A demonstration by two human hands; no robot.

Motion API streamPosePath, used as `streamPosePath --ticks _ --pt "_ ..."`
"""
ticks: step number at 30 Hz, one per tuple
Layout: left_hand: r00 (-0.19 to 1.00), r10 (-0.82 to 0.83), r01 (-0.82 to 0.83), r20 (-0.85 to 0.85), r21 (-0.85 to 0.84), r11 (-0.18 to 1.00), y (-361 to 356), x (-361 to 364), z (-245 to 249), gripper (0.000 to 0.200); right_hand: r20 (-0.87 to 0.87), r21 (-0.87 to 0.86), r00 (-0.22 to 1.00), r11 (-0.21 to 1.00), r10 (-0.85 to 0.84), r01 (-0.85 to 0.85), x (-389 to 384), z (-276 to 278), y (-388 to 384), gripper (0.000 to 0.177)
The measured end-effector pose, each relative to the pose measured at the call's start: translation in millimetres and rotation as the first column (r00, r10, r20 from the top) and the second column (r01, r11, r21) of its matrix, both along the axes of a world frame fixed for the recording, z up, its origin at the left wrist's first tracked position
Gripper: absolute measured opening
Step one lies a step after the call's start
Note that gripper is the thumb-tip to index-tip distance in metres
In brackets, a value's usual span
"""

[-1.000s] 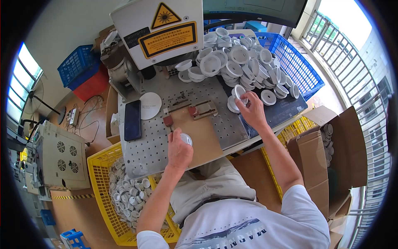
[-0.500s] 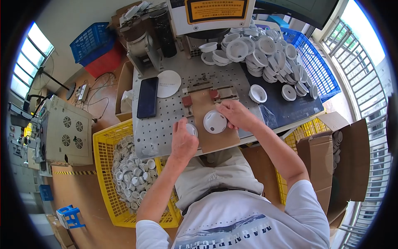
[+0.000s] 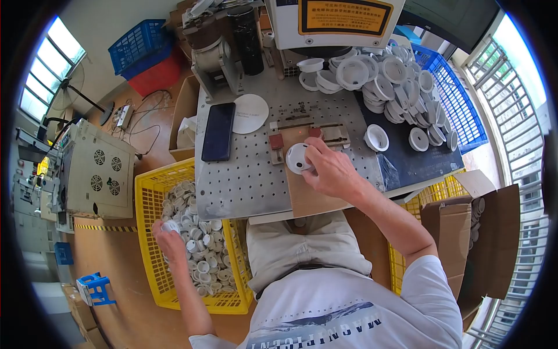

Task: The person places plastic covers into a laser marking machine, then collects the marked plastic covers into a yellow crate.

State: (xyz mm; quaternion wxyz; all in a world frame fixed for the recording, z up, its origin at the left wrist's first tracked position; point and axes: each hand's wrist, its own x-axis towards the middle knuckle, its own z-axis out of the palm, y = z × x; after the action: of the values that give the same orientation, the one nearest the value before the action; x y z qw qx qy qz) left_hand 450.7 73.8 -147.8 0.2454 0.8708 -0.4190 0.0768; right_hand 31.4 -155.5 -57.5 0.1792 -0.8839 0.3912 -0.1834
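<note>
My right hand [image 3: 332, 170] grips a white round disc with small dark holes [image 3: 297, 158] by its right edge. The disc is at the far end of a brown board [image 3: 317, 200], close to two red blocks [image 3: 275, 141] on the metal fixture. My left hand [image 3: 170, 243] is over the yellow crate [image 3: 141, 232] at the table's left, its fingers closed around a small white round part [image 3: 170, 225]. Many similar white parts [image 3: 203, 256] fill the crate below it.
White ring-shaped housings [image 3: 383, 87] are heaped at the back right, with a loose one [image 3: 376, 138] nearer. A phone [image 3: 218, 132] and a white paper circle [image 3: 250, 114] lie on the perforated metal table [image 3: 244, 186]. A machine head [image 3: 337, 23] overhangs the back.
My left hand has moved from the table, left and down over the yellow crate, with a white part. My right hand has slid the disc away from me, towards the red blocks.
</note>
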Motion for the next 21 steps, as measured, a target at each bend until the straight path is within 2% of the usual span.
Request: streamPosePath --ticks 1,3,7,9,10,12,14,17,19,20,21 --pt "1.000 0.002 -0.002 0.002 0.002 1.000 9 8 -8 0.032 0.002 0.002 1.000 1.000 0.002 -0.002 3 -1 0 0.044" --pt "0.988 -0.013 0.002 0.153 0.074 0.997 15 11 -11 0.032 0.025 -0.002 1.000 1.000 -0.010 0.010 10 1 -1 0.040" --pt "0.997 -0.049 0.051 0.053 -0.041 0.998 1 -32 6 0.036 0.027 0.021 1.000 1.000 -0.011 0.010 13 2 -10 0.035" --pt "0.968 -0.234 0.216 -0.089 -0.179 0.960 -14 -63 21 0.044 0.014 0.022 1.000 1.000 -0.011 0.010 14 4 -12 0.033" --pt "0.968 -0.234 0.216 -0.090 -0.179 0.960 -22 -78 27 0.044 0.013 0.023 1.000 1.000 -0.011 0.011 14 5 -14 0.033" --pt "0.869 -0.481 0.438 -0.113 -0.277 0.855 -39 -107 35 0.052 -0.023 0.085 0.999 0.996 -0.024 0.026 16 8 -17 0.032" --pt "0.797 -0.598 0.552 -0.082 -0.303 0.777 -57 -136 39 0.055 -0.045 0.086 0.999 0.996 -0.022 0.026 18 11 -20 0.032" --pt "0.735 -0.667 0.617 -0.123 -0.286 0.733 -87 -172 40 0.057 -0.053 0.080 0.998 0.996 -0.040 0.044 20 11 -18 0.032" --pt "0.650 -0.731 0.662 -0.207 -0.318 0.679 -104 -191 39 0.041 -0.038 0.070 0.998 0.996 -0.060 0.062 20 9 -19 0.033" --pt "0.649 -0.732 0.663 -0.207 -0.317 0.678 -109 -197 35 0.041 -0.032 0.062 0.998 0.996 -0.056 0.058 19 6 -20 0.033" --pt "0.676 -0.725 0.683 -0.133 -0.258 0.683 -113 -202 29 0.028 -0.025 0.055 0.998 0.997 -0.051 0.052 20 4 -21 0.033"
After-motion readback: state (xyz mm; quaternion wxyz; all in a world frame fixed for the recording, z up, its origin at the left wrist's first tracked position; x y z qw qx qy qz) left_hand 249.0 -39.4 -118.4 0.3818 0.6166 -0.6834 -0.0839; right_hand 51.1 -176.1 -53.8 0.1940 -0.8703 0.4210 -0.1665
